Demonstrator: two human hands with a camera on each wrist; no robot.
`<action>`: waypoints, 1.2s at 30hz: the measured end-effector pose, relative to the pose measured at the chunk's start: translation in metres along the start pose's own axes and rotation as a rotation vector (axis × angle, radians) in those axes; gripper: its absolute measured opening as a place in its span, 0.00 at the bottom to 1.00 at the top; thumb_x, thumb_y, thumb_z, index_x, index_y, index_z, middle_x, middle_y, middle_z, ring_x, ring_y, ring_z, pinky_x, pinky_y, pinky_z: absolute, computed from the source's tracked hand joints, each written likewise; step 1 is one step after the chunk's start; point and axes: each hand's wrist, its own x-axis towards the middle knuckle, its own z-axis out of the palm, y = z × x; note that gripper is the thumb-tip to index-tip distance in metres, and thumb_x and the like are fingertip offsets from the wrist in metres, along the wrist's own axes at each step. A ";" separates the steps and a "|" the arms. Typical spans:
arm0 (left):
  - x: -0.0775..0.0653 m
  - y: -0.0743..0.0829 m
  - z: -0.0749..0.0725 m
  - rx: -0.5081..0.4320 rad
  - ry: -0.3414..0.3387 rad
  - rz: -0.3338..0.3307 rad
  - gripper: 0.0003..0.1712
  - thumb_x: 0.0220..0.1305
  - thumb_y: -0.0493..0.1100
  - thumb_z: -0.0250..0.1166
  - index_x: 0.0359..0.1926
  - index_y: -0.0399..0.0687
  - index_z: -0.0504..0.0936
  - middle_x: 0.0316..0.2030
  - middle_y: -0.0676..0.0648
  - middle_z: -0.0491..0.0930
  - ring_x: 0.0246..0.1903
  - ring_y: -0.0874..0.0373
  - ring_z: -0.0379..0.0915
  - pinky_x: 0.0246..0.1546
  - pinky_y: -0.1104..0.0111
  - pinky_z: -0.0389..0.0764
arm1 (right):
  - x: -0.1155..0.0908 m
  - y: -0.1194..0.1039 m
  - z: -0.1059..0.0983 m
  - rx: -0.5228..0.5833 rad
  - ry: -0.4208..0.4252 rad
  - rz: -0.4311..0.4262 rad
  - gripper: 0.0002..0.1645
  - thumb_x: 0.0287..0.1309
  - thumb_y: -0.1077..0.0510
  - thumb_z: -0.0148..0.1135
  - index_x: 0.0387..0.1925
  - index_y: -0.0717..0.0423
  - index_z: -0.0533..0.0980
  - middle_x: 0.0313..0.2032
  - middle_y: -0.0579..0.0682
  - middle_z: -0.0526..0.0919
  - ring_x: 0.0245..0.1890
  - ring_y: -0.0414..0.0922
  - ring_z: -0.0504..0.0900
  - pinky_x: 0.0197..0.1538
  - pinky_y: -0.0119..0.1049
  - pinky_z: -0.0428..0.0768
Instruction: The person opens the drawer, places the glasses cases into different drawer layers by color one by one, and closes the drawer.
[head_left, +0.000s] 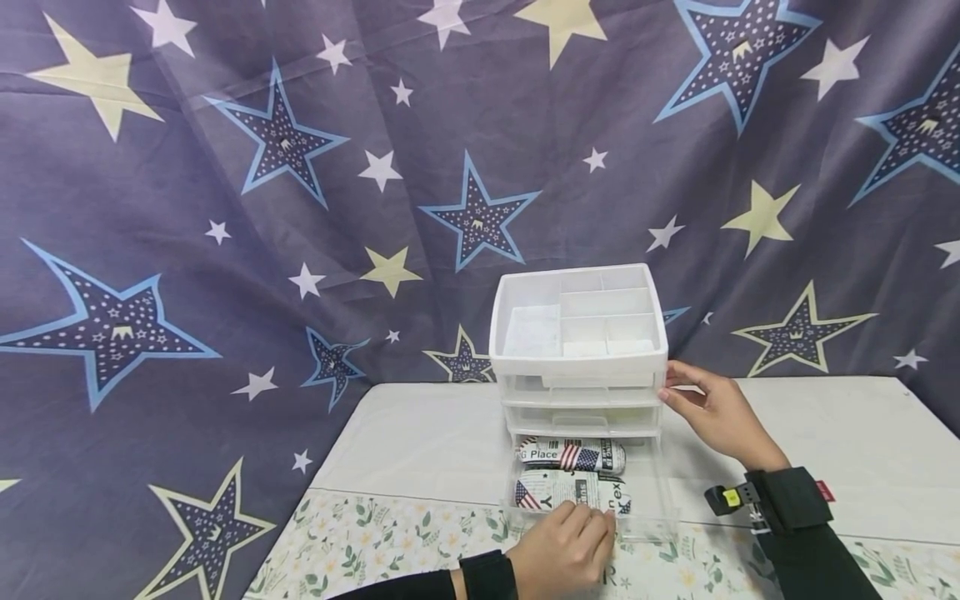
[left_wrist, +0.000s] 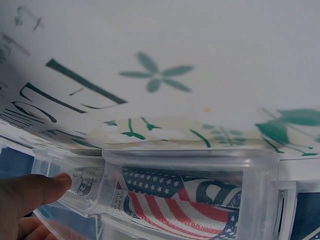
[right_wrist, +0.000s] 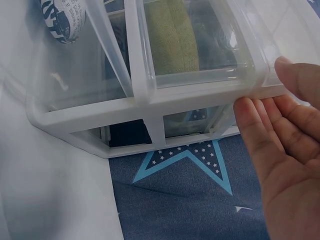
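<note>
A white plastic drawer unit (head_left: 581,367) stands on the table, with its clear bottom drawer (head_left: 647,493) pulled out towards me. Two rolled items (head_left: 572,455) with newspaper and American flag print lie in that drawer, one behind the other. My left hand (head_left: 566,548) grips the drawer's front edge, its thumb (left_wrist: 47,187) against the clear plastic and the other fingers curled below. At the unit's right side, my right hand (head_left: 723,414) holds the white frame (right_wrist: 200,95) between thumb and fingers. Behind a clear drawer front in the right wrist view shows a yellow-green cloth-like item (right_wrist: 172,40).
On top of the unit is a white divided tray (head_left: 532,329). Two clear drawers (head_left: 581,419) above the bottom one are pushed in. A white tablecloth (head_left: 427,433) with a floral front band covers the table. A star-patterned curtain (head_left: 420,108) hangs close behind.
</note>
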 end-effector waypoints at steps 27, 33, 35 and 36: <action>-0.006 -0.011 0.015 -0.005 -0.067 0.006 0.16 0.73 0.33 0.53 0.48 0.40 0.88 0.36 0.51 0.82 0.33 0.63 0.78 0.33 0.76 0.81 | 0.003 -0.004 -0.001 0.023 -0.004 -0.002 0.28 0.67 0.64 0.67 0.65 0.72 0.72 0.50 0.64 0.84 0.51 0.57 0.84 0.54 0.17 0.78; -0.008 -0.012 0.019 0.003 -0.071 0.009 0.17 0.72 0.34 0.53 0.49 0.41 0.88 0.36 0.51 0.83 0.33 0.63 0.78 0.33 0.76 0.81 | 0.001 -0.003 0.000 0.005 -0.007 0.022 0.28 0.69 0.61 0.66 0.65 0.70 0.72 0.51 0.61 0.84 0.52 0.51 0.83 0.55 0.16 0.77; -0.008 -0.013 0.020 0.007 -0.065 0.007 0.16 0.71 0.34 0.54 0.49 0.40 0.88 0.36 0.51 0.83 0.32 0.63 0.77 0.33 0.76 0.81 | 0.001 -0.003 0.000 -0.005 -0.007 0.020 0.28 0.69 0.61 0.66 0.65 0.70 0.73 0.51 0.61 0.84 0.52 0.48 0.83 0.54 0.16 0.77; -0.008 -0.014 0.021 0.010 -0.059 0.008 0.16 0.71 0.34 0.55 0.48 0.40 0.88 0.35 0.51 0.82 0.32 0.63 0.77 0.33 0.76 0.81 | 0.001 -0.002 0.000 -0.008 -0.006 0.019 0.28 0.69 0.61 0.66 0.65 0.70 0.73 0.51 0.61 0.84 0.52 0.47 0.83 0.54 0.16 0.77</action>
